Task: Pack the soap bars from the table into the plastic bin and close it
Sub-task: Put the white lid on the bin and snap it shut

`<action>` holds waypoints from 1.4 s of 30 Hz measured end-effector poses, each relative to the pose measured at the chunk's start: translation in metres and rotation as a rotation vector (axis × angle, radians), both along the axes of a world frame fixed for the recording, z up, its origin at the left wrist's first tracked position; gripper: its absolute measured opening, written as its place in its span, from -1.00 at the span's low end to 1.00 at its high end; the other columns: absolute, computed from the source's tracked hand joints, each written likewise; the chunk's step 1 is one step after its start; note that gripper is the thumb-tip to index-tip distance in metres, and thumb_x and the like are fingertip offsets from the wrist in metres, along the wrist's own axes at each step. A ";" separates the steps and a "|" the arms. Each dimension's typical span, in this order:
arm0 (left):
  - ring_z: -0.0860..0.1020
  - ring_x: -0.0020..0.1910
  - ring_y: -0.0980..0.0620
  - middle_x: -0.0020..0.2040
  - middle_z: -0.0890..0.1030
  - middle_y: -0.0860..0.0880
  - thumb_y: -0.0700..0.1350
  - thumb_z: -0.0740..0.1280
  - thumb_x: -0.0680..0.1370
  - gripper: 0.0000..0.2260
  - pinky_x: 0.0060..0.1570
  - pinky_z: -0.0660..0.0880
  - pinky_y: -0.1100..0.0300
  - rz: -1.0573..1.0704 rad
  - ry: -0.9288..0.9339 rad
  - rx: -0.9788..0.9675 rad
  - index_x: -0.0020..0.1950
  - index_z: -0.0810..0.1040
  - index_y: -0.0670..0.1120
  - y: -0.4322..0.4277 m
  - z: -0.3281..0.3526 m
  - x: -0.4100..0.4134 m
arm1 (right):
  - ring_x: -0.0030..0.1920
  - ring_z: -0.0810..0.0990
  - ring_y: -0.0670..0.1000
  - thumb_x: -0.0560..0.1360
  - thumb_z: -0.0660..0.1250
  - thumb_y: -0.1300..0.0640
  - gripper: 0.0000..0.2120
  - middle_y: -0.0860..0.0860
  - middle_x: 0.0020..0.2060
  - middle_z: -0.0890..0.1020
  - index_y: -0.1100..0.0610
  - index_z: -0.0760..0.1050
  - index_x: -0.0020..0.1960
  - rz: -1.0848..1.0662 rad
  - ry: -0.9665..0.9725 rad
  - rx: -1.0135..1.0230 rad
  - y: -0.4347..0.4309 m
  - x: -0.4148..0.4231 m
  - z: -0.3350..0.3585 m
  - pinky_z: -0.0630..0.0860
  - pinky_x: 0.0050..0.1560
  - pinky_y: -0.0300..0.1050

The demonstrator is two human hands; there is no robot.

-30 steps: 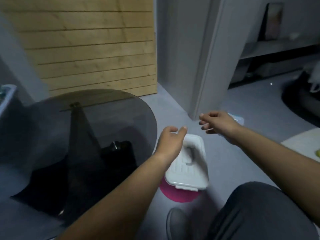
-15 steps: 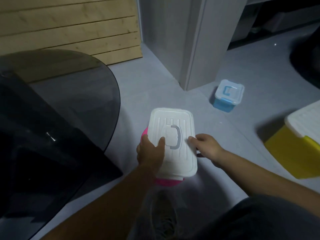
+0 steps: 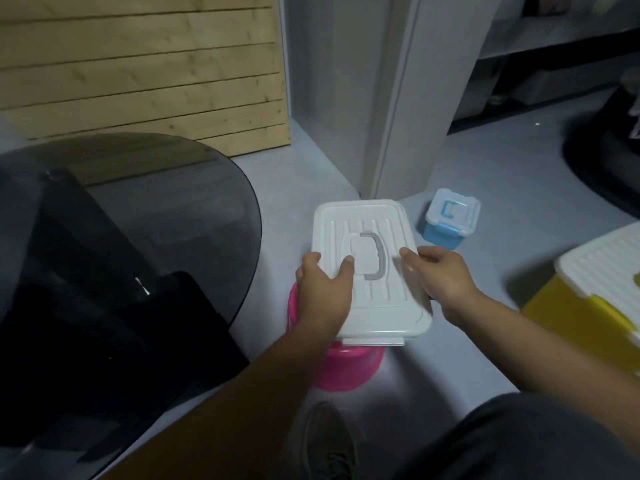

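Head view: a second ago both hands are held above the plastic bin with fingers loose and nothing touched; now the left hand and the right hand are both set on the white lid. The left fingers are curled round the lid's left edge with the thumb pressed on top beside the grey handle; the right fingers are clamped on the opposite edge. The bin's pink body is seen under and nearer than the fingers, apparently standing on the floor; whether the lid is parted from it cannot be told. The opening step is judged to be in hand; no soap bars are seen, so packing is judged not yet begun.

To the left of the fingers the curved rim of the dark glass bench lies near, and the lid must be kept off it when swung aside. Beyond the fingers a white pillar stands; beyond and to the right, a small blue bin; further right, well apart, a yellow bin. A shoe is placed just nearer than the pink body. Bare floor is left between the right fingers and the yellow bin, and room is judged open there for setting the lid down.
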State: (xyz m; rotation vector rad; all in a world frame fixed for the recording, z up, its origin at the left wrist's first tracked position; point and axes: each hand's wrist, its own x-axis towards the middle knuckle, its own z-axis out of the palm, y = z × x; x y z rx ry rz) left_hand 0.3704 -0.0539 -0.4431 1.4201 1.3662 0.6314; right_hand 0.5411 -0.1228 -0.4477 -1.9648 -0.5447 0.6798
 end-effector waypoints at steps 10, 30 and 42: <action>0.29 0.46 -0.07 0.46 0.29 -0.05 0.18 0.33 0.54 -0.39 0.44 0.27 0.05 -0.027 -0.147 0.294 0.49 0.28 -0.07 0.007 0.175 -0.053 | -0.22 0.61 0.01 0.45 0.44 -0.19 -0.58 0.02 -0.09 0.65 0.11 0.55 0.09 0.075 -0.170 0.283 0.015 -0.046 0.189 0.49 -0.28 -0.13; 0.60 0.03 -0.04 0.17 0.59 -0.08 0.10 0.34 0.53 -0.60 -0.04 0.52 0.13 0.539 0.116 0.390 0.29 0.51 -0.08 0.067 0.301 -0.496 | -0.35 0.58 -0.03 0.55 0.32 0.06 -0.81 -0.01 -0.23 0.63 0.16 0.59 0.05 0.819 0.013 0.313 0.172 -0.463 0.291 0.37 -0.50 -0.30; 0.44 -0.42 -0.01 -0.35 0.52 -0.03 -0.03 0.33 0.47 -0.87 -0.33 0.35 0.17 0.537 0.070 0.304 -0.19 0.53 -0.07 0.084 0.261 -0.535 | 0.11 0.64 0.24 0.51 0.27 -0.10 -0.52 0.21 0.18 0.61 0.23 0.48 0.27 0.803 -0.166 0.109 0.187 -0.502 0.259 0.45 -0.12 -0.09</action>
